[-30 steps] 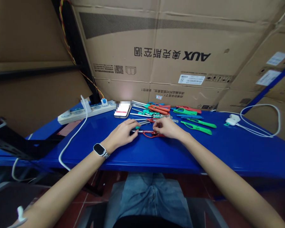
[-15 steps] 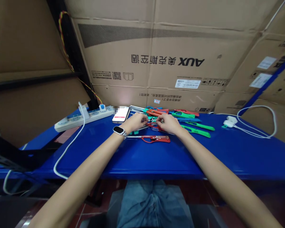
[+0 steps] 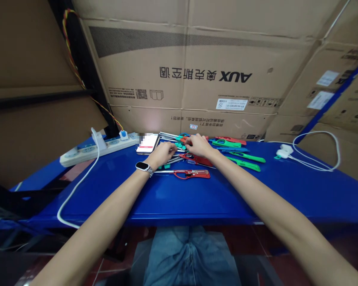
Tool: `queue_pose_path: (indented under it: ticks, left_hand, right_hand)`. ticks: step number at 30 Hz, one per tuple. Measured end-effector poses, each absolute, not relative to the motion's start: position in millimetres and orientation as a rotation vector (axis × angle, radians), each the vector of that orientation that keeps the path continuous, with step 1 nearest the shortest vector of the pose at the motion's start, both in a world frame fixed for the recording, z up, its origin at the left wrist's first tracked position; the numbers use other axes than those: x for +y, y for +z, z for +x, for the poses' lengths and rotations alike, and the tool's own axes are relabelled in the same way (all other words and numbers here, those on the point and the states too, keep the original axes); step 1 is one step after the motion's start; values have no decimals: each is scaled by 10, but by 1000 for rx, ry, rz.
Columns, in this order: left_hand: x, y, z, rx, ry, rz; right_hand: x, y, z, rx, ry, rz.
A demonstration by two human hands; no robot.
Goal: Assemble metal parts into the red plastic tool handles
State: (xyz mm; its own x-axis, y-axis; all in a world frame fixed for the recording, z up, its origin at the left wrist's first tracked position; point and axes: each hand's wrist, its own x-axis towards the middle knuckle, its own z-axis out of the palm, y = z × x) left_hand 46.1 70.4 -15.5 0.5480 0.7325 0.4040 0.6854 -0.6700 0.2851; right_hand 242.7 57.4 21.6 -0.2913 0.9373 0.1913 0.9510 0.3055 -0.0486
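Observation:
A pile of scissors with red, green and blue handles lies at the back of the blue table. My left hand, a smartwatch on its wrist, and my right hand meet at the pile's left end. The fingertips of both are closed on a teal-handled pair. How firm the grip is stays partly hidden. A red-handled pair of scissors lies by itself just in front of my hands, untouched. Another red pair lies under my right wrist.
A phone with a lit screen lies left of the pile. A white power strip and its cable run along the left. A white charger and looped cable sit at right. Big cardboard boxes stand behind.
The red scissors my hands held a second ago now lie on the table. Both hands have reached farther back into the pile.

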Motion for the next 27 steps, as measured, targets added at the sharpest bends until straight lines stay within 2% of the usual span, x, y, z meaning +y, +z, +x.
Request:
queue_pose_path:
  ticks: [8,15,27]
  left_hand:
    - [702,-137,337,1278,800,2551]
    - [752,-170,239,1413,907,2431]
    - [767,-194,237,1357,872,2435]
  right_hand:
    - [834,287,2170,-2447,-188,-1879]
    - [931,267,2090,-2585,-181,-1731]
    - [1004,323,2245,-2637,-223,-1763]
